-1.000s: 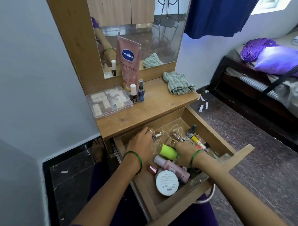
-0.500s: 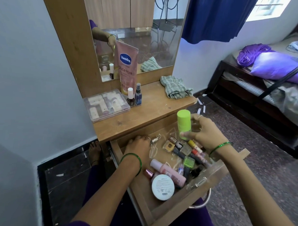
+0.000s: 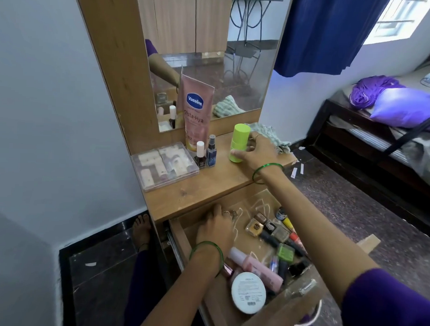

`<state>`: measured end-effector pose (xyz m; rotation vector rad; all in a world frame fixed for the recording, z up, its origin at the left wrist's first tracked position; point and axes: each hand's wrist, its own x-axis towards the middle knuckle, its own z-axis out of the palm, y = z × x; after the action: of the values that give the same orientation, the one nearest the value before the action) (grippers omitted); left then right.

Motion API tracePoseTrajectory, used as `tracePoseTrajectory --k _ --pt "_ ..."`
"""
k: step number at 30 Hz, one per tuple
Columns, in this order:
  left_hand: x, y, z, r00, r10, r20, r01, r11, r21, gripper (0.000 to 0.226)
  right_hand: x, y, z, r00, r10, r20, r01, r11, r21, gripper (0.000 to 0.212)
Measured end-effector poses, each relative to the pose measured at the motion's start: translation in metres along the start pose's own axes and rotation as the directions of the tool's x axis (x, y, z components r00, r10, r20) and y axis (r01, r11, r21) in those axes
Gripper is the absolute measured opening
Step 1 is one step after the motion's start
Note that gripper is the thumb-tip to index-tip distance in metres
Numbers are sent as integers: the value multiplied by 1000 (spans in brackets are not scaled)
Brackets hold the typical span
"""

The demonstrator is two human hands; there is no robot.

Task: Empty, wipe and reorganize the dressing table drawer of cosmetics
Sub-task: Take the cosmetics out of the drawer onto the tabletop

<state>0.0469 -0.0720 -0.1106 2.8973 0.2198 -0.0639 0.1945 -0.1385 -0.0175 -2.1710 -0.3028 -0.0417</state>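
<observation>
The pulled-out wooden drawer (image 3: pixel 289 309) sits under the wooden dressing-table top (image 3: pixel 215 180), still holding cosmetics. At far left on the top lies a flat clear plastic case (image 3: pixel 164 164) of pale tubes; beside it stand a white-capped dark nail-polish bottle (image 3: pixel 200 154), a small blue spray bottle (image 3: pixel 211 150) and a tall pink Vaseline tube (image 3: pixel 195 113). In the drawer's back left corner the left hand (image 3: pixel 216 227) rests palm down, fingers curled — whether it grips anything cannot be told. Further right, the right hand (image 3: pixel 259 152) wraps its fingers around an upright lime-green cylindrical container (image 3: pixel 238 143) on the top. Below, a round white jar (image 3: pixel 248 292) and a pink bottle (image 3: pixel 256 268) lie in the drawer.
</observation>
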Motion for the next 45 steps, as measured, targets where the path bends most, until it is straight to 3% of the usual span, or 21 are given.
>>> tracePoseTrajectory --k 5,13,17,20,23,25,27,28,29,32,37,43,45 --pt "-1 0 -5 992 7 -126 -33 978 -207 30 19 3 18 1000 -12 -3 12 998 62 51" --pt "-30 -9 -26 918 -144 -370 -115 795 -596 30 27 -5 35 1000 -26 12 25 997 76 32" --pt "-45 -14 -47 895 -239 -378 -135 661 -738 15 27 -5 42 1000 1 3 -1 996 88 24" --pt "-51 -19 -59 897 -290 -333 -118 569 -814 18 24 -7 43 999 -22 37 17 989 146 20" --pt "-57 -20 -70 906 -366 -212 -91 322 -942 16 20 -3 43 999 -23 40 15 985 174 20" --pt "-61 -20 -79 900 -431 -73 -88 -16 -996 15 15 3 39 999 13 47 -25 967 253 23" --pt "-65 -20 -89 903 -426 62 -130 -408 -903 15 6 10 30 998 38 55 -54 946 320 25" --pt "-67 -20 -93 903 -423 78 -161 -501 -850 17 1 13 23 996 52 68 -72 933 351 24" --pt "-69 -20 -96 900 -431 70 -186 -523 -832 18 -5 15 16 994 67 87 -96 917 387 24" --pt "-73 -22 -104 879 -477 -16 -245 -422 -873 19 -30 24 -8 991 78 108 -116 905 409 17" --pt "-71 -42 -113 784 -562 -265 -300 32 -953 11 -87 43 -40 993 81 84 -104 938 330 13" --pt "-47 -88 -100 729 -537 -424 -128 502 -855 30 -145 58 -46 979 48 197 -83 982 171 12" --pt "-42 -95 -97 742 -490 -458 -105 590 -801 32 -152 62 -44 973 40 226 -70 990 126 13"
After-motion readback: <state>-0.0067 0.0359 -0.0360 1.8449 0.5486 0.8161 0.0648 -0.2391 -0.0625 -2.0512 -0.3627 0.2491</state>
